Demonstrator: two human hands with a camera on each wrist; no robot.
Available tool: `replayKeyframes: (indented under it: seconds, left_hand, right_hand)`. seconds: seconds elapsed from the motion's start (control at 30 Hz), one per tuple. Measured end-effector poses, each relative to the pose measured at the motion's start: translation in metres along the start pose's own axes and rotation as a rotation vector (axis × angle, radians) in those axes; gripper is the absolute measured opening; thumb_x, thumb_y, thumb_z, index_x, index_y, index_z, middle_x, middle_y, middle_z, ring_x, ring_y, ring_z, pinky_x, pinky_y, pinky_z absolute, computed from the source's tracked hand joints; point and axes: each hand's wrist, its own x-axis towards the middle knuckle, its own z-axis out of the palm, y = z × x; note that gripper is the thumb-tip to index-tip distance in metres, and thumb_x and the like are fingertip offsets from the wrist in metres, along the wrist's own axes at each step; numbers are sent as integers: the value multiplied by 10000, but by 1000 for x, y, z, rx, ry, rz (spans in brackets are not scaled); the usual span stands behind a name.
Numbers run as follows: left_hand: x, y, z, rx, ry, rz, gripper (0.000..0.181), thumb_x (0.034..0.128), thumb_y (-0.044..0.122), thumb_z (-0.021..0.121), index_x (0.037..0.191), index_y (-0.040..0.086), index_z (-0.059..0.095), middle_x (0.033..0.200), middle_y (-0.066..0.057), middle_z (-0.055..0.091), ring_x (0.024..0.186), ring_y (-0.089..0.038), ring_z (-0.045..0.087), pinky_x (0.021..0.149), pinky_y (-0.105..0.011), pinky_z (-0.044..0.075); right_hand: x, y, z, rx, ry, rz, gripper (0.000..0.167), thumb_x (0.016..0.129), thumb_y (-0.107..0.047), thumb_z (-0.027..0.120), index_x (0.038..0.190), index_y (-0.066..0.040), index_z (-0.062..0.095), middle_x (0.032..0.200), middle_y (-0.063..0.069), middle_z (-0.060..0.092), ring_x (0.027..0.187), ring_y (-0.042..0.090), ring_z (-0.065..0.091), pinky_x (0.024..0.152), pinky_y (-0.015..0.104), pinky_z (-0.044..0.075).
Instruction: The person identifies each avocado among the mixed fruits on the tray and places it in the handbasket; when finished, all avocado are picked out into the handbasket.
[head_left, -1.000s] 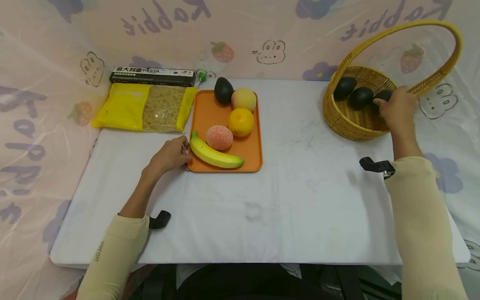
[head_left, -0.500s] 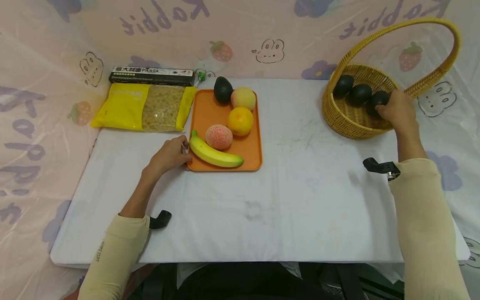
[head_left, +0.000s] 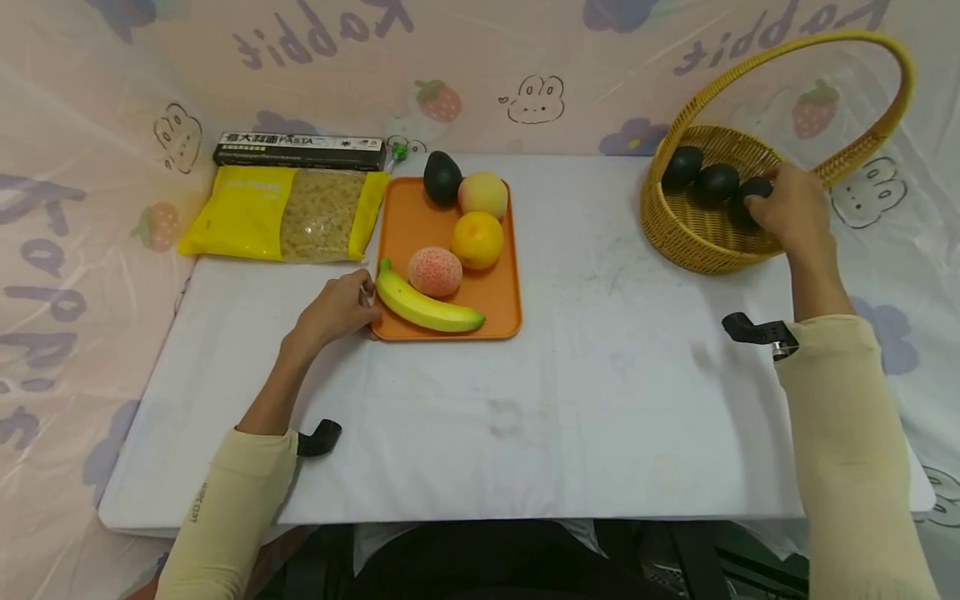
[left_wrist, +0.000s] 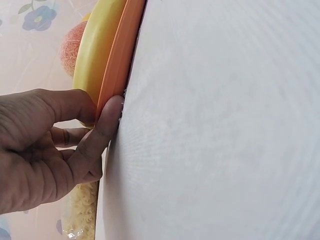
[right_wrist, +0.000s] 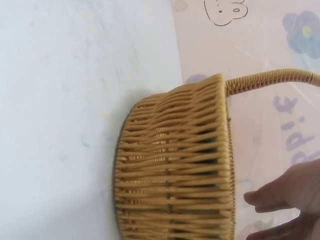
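At the left edge of the orange tray (head_left: 450,333), my left hand (head_left: 337,308) pinches the rim; the left wrist view shows thumb and finger on either side of that rim (left_wrist: 114,65). On the tray lie a yellow banana (head_left: 427,310), a pink fuzzy fruit (head_left: 435,272), an orange (head_left: 477,240), a peach (head_left: 483,195) and a dark avocado (head_left: 442,178). My right hand (head_left: 797,208) is over the right rim of a wicker basket (head_left: 697,250), beside the nearest of three dark avocados (head_left: 742,204) inside. In the right wrist view its fingers (right_wrist: 270,195) are parted, with nothing visible between them.
A yellow bag of pasta (head_left: 300,214) and a black pasta box (head_left: 300,152) lie at the back left. The basket's tall handle (head_left: 787,46) arches above it. A patterned plastic sheet (head_left: 480,75) hangs behind the white table (head_left: 600,400).
My right hand has set the third avocado down in the basket and loosened from it, drawing slightly to the right. The left hand stays on the tray's rim.
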Motion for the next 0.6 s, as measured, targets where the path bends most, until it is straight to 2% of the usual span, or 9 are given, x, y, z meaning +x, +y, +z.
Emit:
replayKeyframes:
  seconds: [0.17,0.43,0.6]
  left_hand:
    - [1,0,0,6,-4,-3,339,922,61,629,1211,-82,522,810,-168,752,633,-161,711,616,-276,463]
    - [3,-3,-1,17,3,-8,315,924,70,633,1189,-63,524,805,-152,749,642,-163,697,625,-282,452]
    - [2,-3,0,1,-7,-8,314,927,64,624,1191,-68,517,817,-156,745,637,-159,712,625,-270,465]
  right_hand:
    - [-4,-6,-1,-16,11,-19,610,1007,-218,544,1478,148,416,1428,433,470,1229,574,464,998,672,393]
    - [-11,-23,-5,-38,0,-53,611,1017,-266,537,1492,106,446,1482,417,466,1311,601,453,1033,704,386]
    - [-17,-35,-10,-31,-35,-67,638,1043,-294,519,1544,78,391,1528,394,434,1331,586,445,1046,695,391]
